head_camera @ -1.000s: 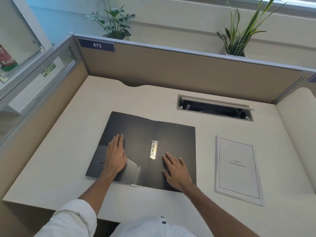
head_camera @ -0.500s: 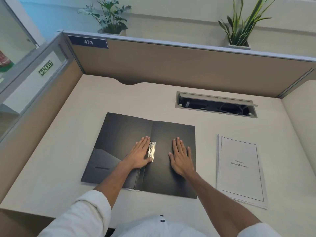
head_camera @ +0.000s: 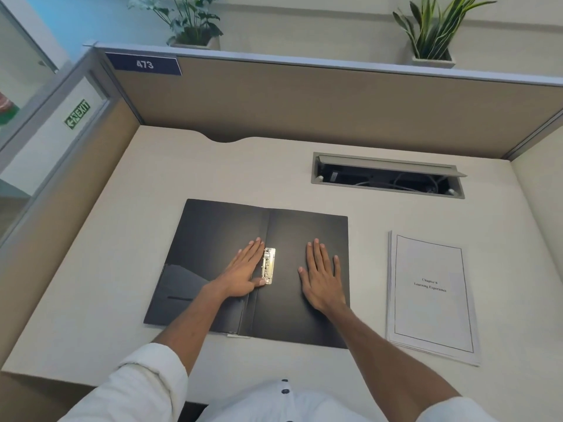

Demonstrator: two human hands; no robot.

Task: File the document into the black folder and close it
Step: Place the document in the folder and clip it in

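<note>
The black folder lies open and flat on the desk in front of me. A metal clip runs along its spine. My left hand rests flat on the left flap, its thumb against the clip's lower end. My right hand presses flat on the right flap with fingers spread. Neither hand holds anything. The document, a stapled white stack with a bordered title page, lies on the desk just right of the folder.
The beige desk is walled by brown cubicle panels at the back and sides. An open cable hatch sits behind the folder to the right. Two potted plants stand beyond the back panel.
My left hand slid from the left flap's lower pocket over to the clip at the spine. My right hand moved up the right flap and flattened.
</note>
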